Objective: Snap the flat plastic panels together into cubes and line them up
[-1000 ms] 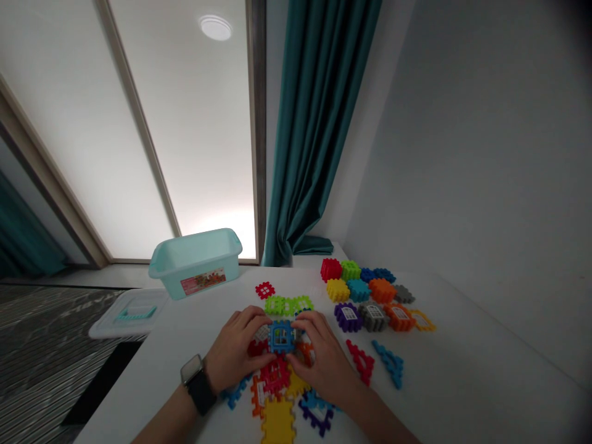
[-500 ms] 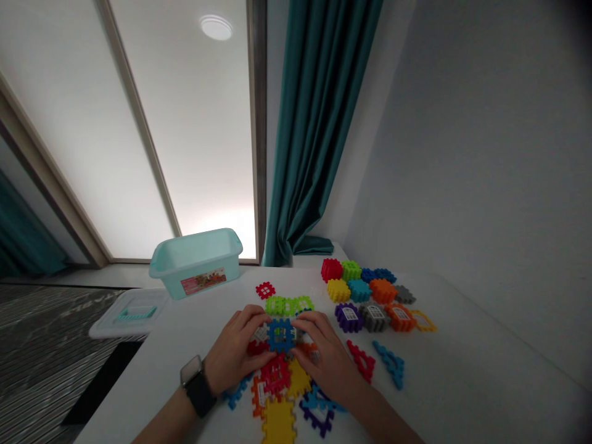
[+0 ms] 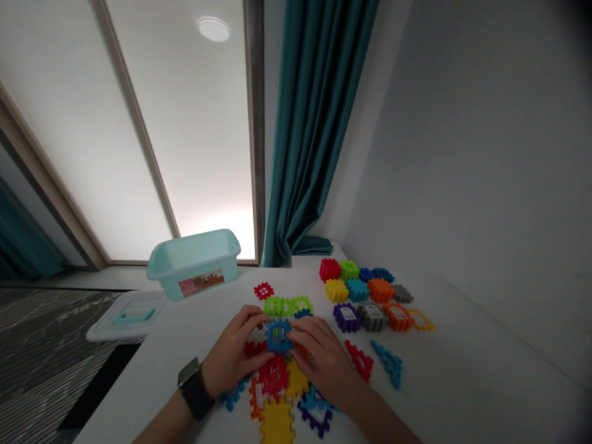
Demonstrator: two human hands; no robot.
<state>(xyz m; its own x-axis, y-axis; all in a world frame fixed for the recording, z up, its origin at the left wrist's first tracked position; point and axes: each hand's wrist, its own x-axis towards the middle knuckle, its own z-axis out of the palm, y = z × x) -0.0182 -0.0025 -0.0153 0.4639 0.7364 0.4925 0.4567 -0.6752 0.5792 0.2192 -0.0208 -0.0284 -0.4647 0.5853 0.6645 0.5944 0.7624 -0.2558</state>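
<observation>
My left hand (image 3: 231, 357) and my right hand (image 3: 321, 364) meet over a small block built from interlocking plastic tiles, its blue window tile (image 3: 279, 335) facing me. Both hands have their fingers curled around that block, the left on its grey side, the right on its near right edge. Under and in front of the hands lie flat tiles on the white table (image 3: 462, 382): a red one (image 3: 272, 374), a yellow one (image 3: 277, 422), an orange one (image 3: 256, 398) and a purple one (image 3: 317, 418). A dark watch (image 3: 192, 385) sits on my left wrist.
A row of green tiles (image 3: 287, 304) and a red tile (image 3: 264, 290) lie just beyond the hands. Several coloured blocks (image 3: 365, 296) stand at the right, with a red triangle (image 3: 358, 361) and a blue triangle (image 3: 391, 364) nearer. A pale green tub (image 3: 194, 262) and its lid (image 3: 124, 314) sit at the left.
My right hand has slid a little left and forward over the blue tile block. The left hand stays on the block's other side.
</observation>
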